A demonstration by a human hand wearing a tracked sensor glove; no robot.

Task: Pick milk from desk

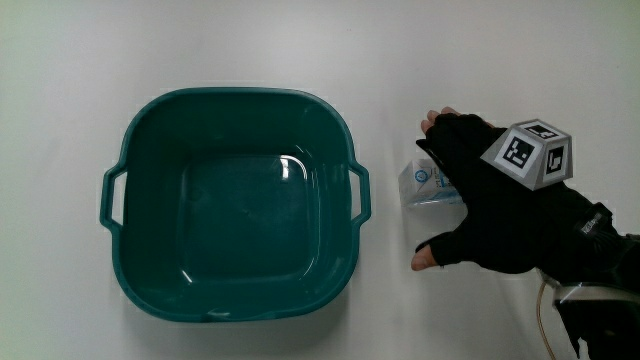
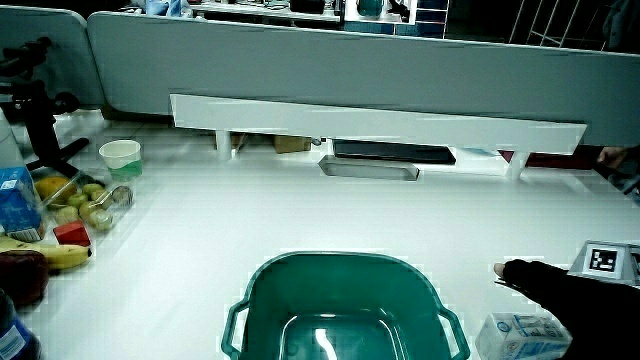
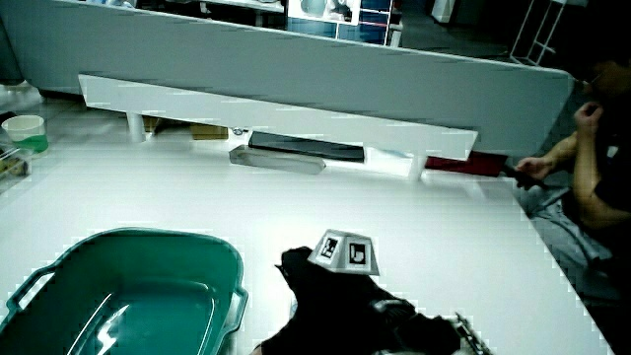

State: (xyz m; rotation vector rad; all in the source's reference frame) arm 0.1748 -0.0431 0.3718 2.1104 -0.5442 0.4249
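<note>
Milk: small carton lying on the bench, just beside the tub at its handle side, w/ a thin strip of bare bench between carton and tub handle. Only the carton's tub-facing end shows in main view; the rest is under the hand. In a side view the carton sits by the tub's rim corner, partly covered by the glove.

Hand is over the milk, palm down, cube on its back. Grip: fingers curled around the carton, fingertips at one long edge, thumb at the edge nearer the person, so it's closing on the milk; carton looks to be resting on the bench. Forearm runs off from the hand away from the tub.

Tub: teal, square w/ rounded corners, two side handles, nothing inside, shiny floor.

Room: wide open white bench around tub and hand in main view. In both side views bare bench stretches from the tub to a low white shelf at the partition. Farther out from the tub, at the bench's edge in a side view: fruit clutter, a cup, a blue box; well apart from the milk.
</note>
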